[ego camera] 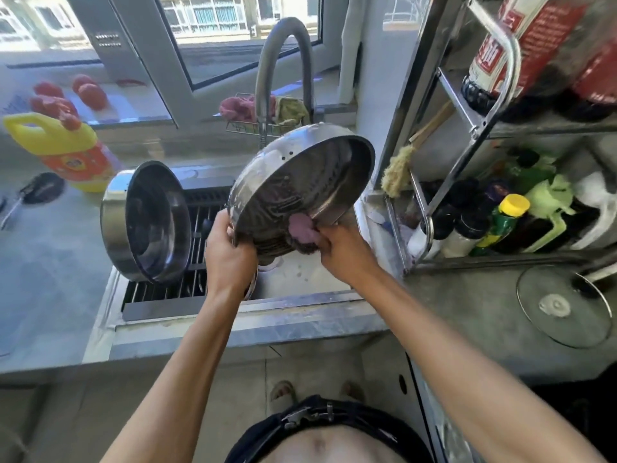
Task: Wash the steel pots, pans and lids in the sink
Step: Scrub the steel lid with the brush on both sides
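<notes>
Steamer pan [300,192] gets gripped at its rim by the left hand [230,252], pink rag [300,228] pinched by the right hand [347,252], tilted over the sink [300,279].

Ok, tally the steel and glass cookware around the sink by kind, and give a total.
Perforated steel steamer pans: 1, the steamer pan held tilted over the sink by the left hand, the right hand pressing a scrub cloth inside it.
Steel pots: 1, the pot on its side on the sink rack.
Glass lids: 1, the glass lid on the right counter.
Total: 3
</notes>
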Tool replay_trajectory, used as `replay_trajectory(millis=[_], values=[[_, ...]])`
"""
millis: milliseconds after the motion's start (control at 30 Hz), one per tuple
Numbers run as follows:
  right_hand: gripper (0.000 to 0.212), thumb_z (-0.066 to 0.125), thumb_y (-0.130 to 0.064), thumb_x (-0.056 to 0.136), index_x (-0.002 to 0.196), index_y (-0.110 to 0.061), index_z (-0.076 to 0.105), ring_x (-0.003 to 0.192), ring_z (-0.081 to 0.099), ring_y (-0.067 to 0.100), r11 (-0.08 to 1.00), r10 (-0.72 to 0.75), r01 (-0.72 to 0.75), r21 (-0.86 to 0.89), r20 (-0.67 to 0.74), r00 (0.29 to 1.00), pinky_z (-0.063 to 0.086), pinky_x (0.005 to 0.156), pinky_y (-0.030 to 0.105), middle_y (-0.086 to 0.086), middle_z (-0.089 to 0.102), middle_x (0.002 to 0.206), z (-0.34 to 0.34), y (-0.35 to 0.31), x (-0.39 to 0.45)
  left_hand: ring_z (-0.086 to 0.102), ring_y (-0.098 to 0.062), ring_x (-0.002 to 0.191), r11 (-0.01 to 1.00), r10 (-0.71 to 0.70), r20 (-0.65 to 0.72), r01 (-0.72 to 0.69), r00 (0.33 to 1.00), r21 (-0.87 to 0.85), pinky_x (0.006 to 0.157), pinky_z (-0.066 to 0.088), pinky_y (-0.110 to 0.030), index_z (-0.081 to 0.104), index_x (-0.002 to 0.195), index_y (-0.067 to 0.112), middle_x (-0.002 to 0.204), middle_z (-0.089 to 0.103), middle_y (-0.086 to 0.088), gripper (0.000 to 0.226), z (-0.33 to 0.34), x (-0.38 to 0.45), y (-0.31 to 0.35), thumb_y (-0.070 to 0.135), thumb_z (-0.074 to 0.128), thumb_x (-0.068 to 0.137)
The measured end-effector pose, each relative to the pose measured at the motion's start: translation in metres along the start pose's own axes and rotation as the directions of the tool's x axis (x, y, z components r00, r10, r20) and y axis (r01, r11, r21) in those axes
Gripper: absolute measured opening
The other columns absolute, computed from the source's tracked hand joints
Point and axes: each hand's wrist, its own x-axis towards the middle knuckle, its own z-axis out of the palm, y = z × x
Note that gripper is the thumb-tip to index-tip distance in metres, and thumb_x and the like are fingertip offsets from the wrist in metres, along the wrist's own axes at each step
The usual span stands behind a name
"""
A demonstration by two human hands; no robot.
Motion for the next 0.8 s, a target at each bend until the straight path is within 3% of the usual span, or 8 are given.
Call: replay_trajectory(millis=[133, 233, 300, 367, 433, 567, 700, 800], values=[[0.069, 0.070, -0.028, 0.086, 0.149, -0.025, 0.040, 0.084, 0.054, 0.020, 0.992, 0.084, -0.059, 0.108, -0.238, 0.968, 0.046, 0.070, 0.030, 0.009, 0.043, 0.123, 0.010, 0.025, -0.008, 0.071, -0.023, 0.096, 0.998, -0.043, 0.032, 0.042, 0.999, 0.048, 0.074, 0.061, -0.058, 0.066, 0.102, 0.031, 0.099, 0.073, 0.004, 0.032, -0.014, 0.012, 0.007, 0.008, 0.050, 0.088], [0.083, 0.075, -0.027, 0.085, 0.155, -0.031, 0.031, 0.111, 0.058, 0.025, 0.953, 0.184, -0.132, 0.275, -0.173, 0.968, 0.039, 0.082, 0.023, 0.009, 0.048, 0.133, 0.005, 0.035, -0.003, 0.072, -0.020, 0.095, 0.992, -0.071, 0.098, 0.059, 0.993, 0.114, 0.067, 0.063, -0.053, 0.066, 0.104, 0.029, 0.102, 0.073, 0.001, 0.030, -0.022, 0.019, 0.010, 0.011, 0.051, 0.087], [0.083, 0.077, -0.024, 0.084, 0.154, -0.027, 0.035, 0.130, 0.050, 0.017, 0.850, 0.215, -0.146, 0.506, -0.081, 0.973, 0.037, 0.088, 0.014, 0.004, 0.054, 0.141, 0.002, 0.035, 0.006, 0.073, -0.020, 0.092, 0.989, -0.100, 0.145, 0.082, 0.984, 0.126, 0.060, 0.063, -0.042, 0.066, 0.109, 0.025, 0.104, 0.073, -0.001, 0.030, -0.025, 0.020, 0.019, 0.008, 0.050, 0.090], [0.075, 0.079, -0.024, 0.080, 0.148, -0.021, 0.047, 0.129, 0.052, 0.011, 0.736, 0.225, -0.130, 0.664, -0.059, 0.973, 0.039, 0.094, 0.012, -0.003, 0.058, 0.139, -0.001, 0.030, 0.012, 0.073, -0.019, 0.090, 0.984, -0.090, 0.190, 0.058, 0.978, 0.169, 0.058, 0.063, -0.038, 0.066, 0.110, 0.022, 0.102, 0.073, -0.001, 0.026, -0.029, 0.021, 0.027, 0.009, 0.052, 0.093], [0.058, 0.077, -0.013, 0.082, 0.137, -0.019, 0.060, 0.114, 0.059, 0.005, 0.678, 0.255, -0.097, 0.729, -0.109, 0.961, 0.043, 0.089, 0.011, -0.010, 0.065, 0.124, 0.000, 0.025, 0.014, 0.073, -0.016, 0.090, 0.992, -0.035, 0.161, 0.014, 0.986, 0.129, 0.065, 0.064, -0.038, 0.067, 0.106, 0.025, 0.097, 0.074, 0.003, 0.019, -0.028, 0.018, 0.035, 0.015, 0.056, 0.094], [0.042, 0.062, 0.003, 0.081, 0.101, -0.032, 0.074, 0.083, 0.058, 0.007, 0.581, 0.359, -0.114, 0.806, -0.128, 0.925, 0.043, 0.068, 0.020, -0.011, 0.070, 0.089, 0.015, 0.006, 0.013, 0.065, 0.010, 0.086, 0.987, -0.015, -0.062, 0.005, 0.998, -0.163, 0.074, 0.053, -0.015, 0.060, 0.107, 0.034, 0.098, 0.068, 0.014, 0.031, 0.003, -0.004, 0.031, 0.006, 0.063, 0.094], [0.040, 0.062, 0.005, 0.086, 0.119, -0.015, 0.072, 0.092, 0.067, 0.006, 0.416, 0.352, -0.130, 0.900, -0.028, 0.936, 0.048, 0.075, 0.011, -0.008, 0.074, 0.102, 0.031, -0.022, 0.006, 0.069, -0.018, 0.112, 0.827, -0.294, 0.018, 0.264, 0.956, -0.496, 0.075, 0.063, -0.034, 0.048, 0.142, 0.020, 0.129, 0.065, -0.004, 0.049, 0.046, -0.026, 0.003, 0.008, 0.062, 0.097], [0.041, 0.065, -0.007, 0.088, 0.125, -0.024, 0.069, 0.102, 0.067, 0.004, 0.520, 0.197, -0.125, 0.845, 0.024, 0.980, 0.053, 0.085, 0.020, -0.013, 0.075, 0.106, 0.030, -0.024, -0.002, 0.068, -0.033, 0.114, 0.800, -0.309, 0.003, 0.262, 0.951, -0.541, 0.071, 0.063, -0.039, 0.045, 0.146, 0.018, 0.135, 0.063, -0.012, 0.056, 0.047, -0.026, -0.005, 0.011, 0.058, 0.092]])
